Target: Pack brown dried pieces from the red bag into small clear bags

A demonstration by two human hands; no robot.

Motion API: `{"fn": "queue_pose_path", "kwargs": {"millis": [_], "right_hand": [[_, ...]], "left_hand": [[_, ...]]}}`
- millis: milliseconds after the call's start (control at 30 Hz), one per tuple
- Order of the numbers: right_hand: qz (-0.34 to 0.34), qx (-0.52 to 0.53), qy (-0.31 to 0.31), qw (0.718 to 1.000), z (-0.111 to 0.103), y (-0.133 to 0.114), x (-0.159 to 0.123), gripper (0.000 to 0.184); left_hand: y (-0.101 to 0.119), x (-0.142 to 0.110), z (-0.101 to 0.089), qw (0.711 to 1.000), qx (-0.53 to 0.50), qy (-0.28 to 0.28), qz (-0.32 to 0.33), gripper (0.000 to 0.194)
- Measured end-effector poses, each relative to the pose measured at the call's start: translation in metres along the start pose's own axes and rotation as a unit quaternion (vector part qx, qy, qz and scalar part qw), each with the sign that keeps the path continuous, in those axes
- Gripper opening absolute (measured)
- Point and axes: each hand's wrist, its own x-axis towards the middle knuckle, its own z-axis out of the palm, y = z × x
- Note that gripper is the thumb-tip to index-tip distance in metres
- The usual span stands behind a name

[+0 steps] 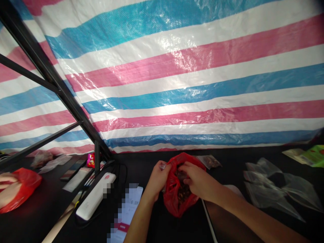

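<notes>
Both hands (pixel 158 179), fingers (pixel 186 168) apparently curled

Glossy glare on sheeting (pixel 192 60), dim tabletop (pixel 141 165) (phone (pixel 133 206) pixelated)

1 cam, up on my head, looking fwd & down over the black table (pixel 141 163). My arms (pixel 139 216) come in from the btm, so it sees from my side. My L hand (pixel 160 177) & R hand (pixel 194 179) are low, near the mid, & pretty close to it. The stripy sheet (pixel 189 72) is farther off, faces me & fills most of the top. View's wide, so it gets a black pole (pixel 72 110) on the L too, & it's squished in ht.
</notes>
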Motion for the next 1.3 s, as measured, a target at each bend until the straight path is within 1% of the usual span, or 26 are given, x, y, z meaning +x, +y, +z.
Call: {"fn": "queue_pose_path", "kwargs": {"millis": [67,133,267,433,633,767,867,933,1067,1167,1300], "right_hand": [[-0.012,0.007,0.026,1.000,0.000,-0.002,0.000,0.038],[-0.018,0.016,0.037,0.999,-0.001,-0.004,-0.001,0.037],[-0.022,0.034,0.027,0.999,0.003,-0.004,-0.002,0.042],[-0.032,0.048,0.031,0.998,0.005,0.002,0.001,0.040],[-0.037,0.054,0.039,0.997,-0.001,-0.002,0.003,0.035],[-0.038,0.021,0.048,0.998,-0.006,-0.007,0.002,0.036],[-0.037,-0.013,0.050,0.998,-0.008,-0.009,0.002,0.033],[-0.036,0.000,0.046,0.998,-0.009,-0.010,0.002,0.034],[-0.034,0.054,0.039,0.997,-0.007,-0.007,0.002,0.044],[-0.030,0.057,0.039,0.997,-0.005,-0.004,0.003,0.040],[-0.036,0.061,0.047,0.996,-0.005,-0.002,0.005,0.038]], "left_hand": [[0.000,0.000,-0.001,1.000,0.004,0.001,-0.001,0.035],[0.000,-0.001,-0.001,1.000,0.003,-0.012,-0.007,0.035],[0.000,-0.003,0.000,0.999,-0.033,-0.038,-0.009,0.036],[0.001,-0.002,-0.002,0.997,-0.073,-0.030,-0.007,0.037],[0.006,-0.002,-0.002,1.000,-0.025,-0.008,-0.002,0.040],[0.004,-0.001,-0.001,0.998,-0.067,-0.003,0.002,0.040],[0.003,0.000,-0.001,0.995,-0.098,0.002,0.003,0.039],[0.003,0.000,-0.002,0.994,-0.114,0.004,-0.005,0.038],[0.005,0.000,-0.003,0.990,-0.139,0.006,-0.020,0.034],[0.005,0.002,-0.005,0.992,-0.127,0.014,-0.021,0.033],[0.005,0.004,-0.008,0.995,-0.094,0.019,-0.017,0.037]]}}
